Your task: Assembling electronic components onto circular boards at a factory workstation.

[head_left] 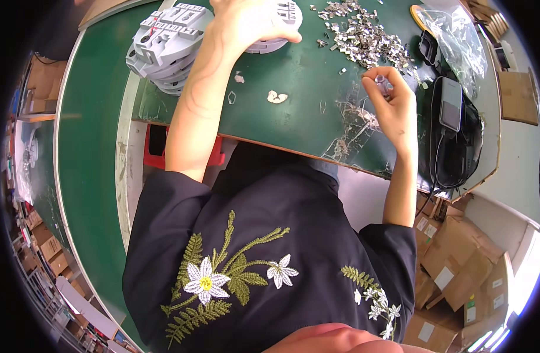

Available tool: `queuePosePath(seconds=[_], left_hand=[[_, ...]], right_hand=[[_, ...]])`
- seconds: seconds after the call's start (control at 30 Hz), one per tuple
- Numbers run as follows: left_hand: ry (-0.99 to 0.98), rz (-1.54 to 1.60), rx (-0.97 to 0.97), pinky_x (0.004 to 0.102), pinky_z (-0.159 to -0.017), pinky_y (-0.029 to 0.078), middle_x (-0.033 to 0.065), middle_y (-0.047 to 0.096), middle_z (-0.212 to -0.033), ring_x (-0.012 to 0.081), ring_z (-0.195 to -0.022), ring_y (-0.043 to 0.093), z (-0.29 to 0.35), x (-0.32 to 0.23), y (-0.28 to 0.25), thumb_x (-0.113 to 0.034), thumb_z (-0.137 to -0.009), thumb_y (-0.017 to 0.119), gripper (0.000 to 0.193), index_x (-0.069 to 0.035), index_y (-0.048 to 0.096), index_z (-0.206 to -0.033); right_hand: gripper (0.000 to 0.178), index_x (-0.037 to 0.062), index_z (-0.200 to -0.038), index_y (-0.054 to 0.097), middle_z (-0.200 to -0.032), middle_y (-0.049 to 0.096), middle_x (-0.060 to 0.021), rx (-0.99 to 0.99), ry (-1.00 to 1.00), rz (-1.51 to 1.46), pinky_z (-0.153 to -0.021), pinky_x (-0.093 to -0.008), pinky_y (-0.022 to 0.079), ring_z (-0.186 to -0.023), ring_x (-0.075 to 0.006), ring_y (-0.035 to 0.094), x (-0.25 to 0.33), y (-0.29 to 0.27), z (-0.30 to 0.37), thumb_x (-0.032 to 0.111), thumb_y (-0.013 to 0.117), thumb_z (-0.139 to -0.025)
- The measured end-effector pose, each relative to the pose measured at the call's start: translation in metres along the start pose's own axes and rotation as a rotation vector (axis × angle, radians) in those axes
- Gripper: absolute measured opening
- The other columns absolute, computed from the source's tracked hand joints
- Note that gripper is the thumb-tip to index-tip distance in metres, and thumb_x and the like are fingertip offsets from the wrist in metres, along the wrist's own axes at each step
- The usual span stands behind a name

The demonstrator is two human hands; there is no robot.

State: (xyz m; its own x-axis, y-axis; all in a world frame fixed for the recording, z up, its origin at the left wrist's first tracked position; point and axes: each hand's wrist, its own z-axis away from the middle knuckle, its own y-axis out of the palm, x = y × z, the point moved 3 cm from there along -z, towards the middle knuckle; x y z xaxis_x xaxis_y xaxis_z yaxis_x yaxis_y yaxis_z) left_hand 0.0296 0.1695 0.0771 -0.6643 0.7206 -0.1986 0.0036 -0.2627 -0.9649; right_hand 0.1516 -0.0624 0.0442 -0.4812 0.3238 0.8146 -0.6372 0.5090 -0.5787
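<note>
My left hand (252,26) reaches to the top edge of the view, its thumb stretched out over a round grey plastic part (289,15); the other fingertips are cut off or washed out by glare. Beside my left forearm stands a stack of similar grey plastic parts (170,41) with slots and raised blocks. Out to the right, my right hand (395,105) is closed in a pinch on a small clear, purplish piece (382,84), whose kind I cannot make out. Just beyond that hand lies a heap of small shiny metal pieces (370,41).
On the green table (282,129) are a cream-coloured scrap (276,97) and frayed tape marks (355,126). At the right lie a clear plastic bag (455,35) and a grey power bank (450,103) with a cable on a black case (471,141). Cardboard boxes (458,253) fill the lower right.
</note>
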Motion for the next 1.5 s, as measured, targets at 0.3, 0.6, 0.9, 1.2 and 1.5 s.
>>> queuePosePath(seconds=[0.3, 0.6, 0.9, 1.2, 1.5], left_hand=[[0.498, 0.248, -0.333, 0.0446, -0.09, 0.047, 0.0272, 0.04, -0.129, 0.0372, -0.1, 0.05, 0.102, -0.039, 0.056, -0.038, -0.067, 0.085, 0.096, -0.002, 0.037, -0.142], [0.509, 0.372, -0.196, 0.045, -0.093, 0.044, 0.0256, 0.037, -0.133, 0.0376, -0.109, 0.045, 0.13, -0.045, 0.094, -0.037, -0.067, 0.085, 0.096, -0.002, 0.037, -0.142], [0.585, 0.641, -0.332, 0.039, -0.089, 0.046, 0.0159, 0.048, -0.129, 0.031, -0.106, 0.049, 0.134, -0.059, 0.098, -0.019, -0.073, 0.082, 0.062, -0.002, 0.055, -0.126], [0.516, 0.929, -0.366, 0.0306, -0.079, 0.048, 0.0058, 0.061, -0.114, 0.0231, -0.1, 0.052, 0.126, -0.057, 0.108, 0.002, -0.078, 0.073, 0.026, -0.002, 0.066, -0.102], [0.627, 0.828, -0.466, 0.0303, -0.078, 0.048, 0.0064, 0.061, -0.118, 0.023, -0.099, 0.052, 0.125, -0.061, 0.099, 0.004, -0.076, 0.073, 0.019, -0.002, 0.068, -0.093]], right_hand=[[0.014, 0.0018, -0.1, 0.072, -0.074, 0.062, 0.0003, 0.022, 0.086, 0.049, -0.054, -0.0203, 0.036, -0.059, -0.0056, 0.044, -0.022, -0.007, 0.007, 0.007, 0.066, -0.088], [0.013, 0.001, -0.098, 0.075, -0.068, 0.059, 0.0023, -0.002, 0.146, -0.111, -0.051, -0.0159, 0.028, -0.056, -0.0029, 0.04, -0.011, -0.006, 0.026, 0.006, 0.068, -0.088], [0.01, 0.0013, -0.093, 0.075, -0.065, 0.057, 0.0035, -0.041, 0.211, -0.184, -0.051, -0.016, 0.027, -0.055, -0.0024, 0.039, 0.0, 0.005, 0.062, 0.0, 0.073, -0.083], [0.007, 0.002, -0.086, 0.072, -0.065, 0.055, 0.0052, -0.031, 0.28, -0.146, -0.052, -0.0156, 0.025, -0.056, -0.0022, 0.037, 0.007, 0.007, 0.072, -0.001, 0.074, -0.08], [0.009, 0.0034, -0.082, 0.07, -0.061, 0.048, 0.0078, -0.069, 0.236, -0.15, -0.05, -0.0164, 0.022, -0.054, -0.0021, 0.033, 0.011, 0.012, 0.077, -0.004, 0.072, -0.076]])
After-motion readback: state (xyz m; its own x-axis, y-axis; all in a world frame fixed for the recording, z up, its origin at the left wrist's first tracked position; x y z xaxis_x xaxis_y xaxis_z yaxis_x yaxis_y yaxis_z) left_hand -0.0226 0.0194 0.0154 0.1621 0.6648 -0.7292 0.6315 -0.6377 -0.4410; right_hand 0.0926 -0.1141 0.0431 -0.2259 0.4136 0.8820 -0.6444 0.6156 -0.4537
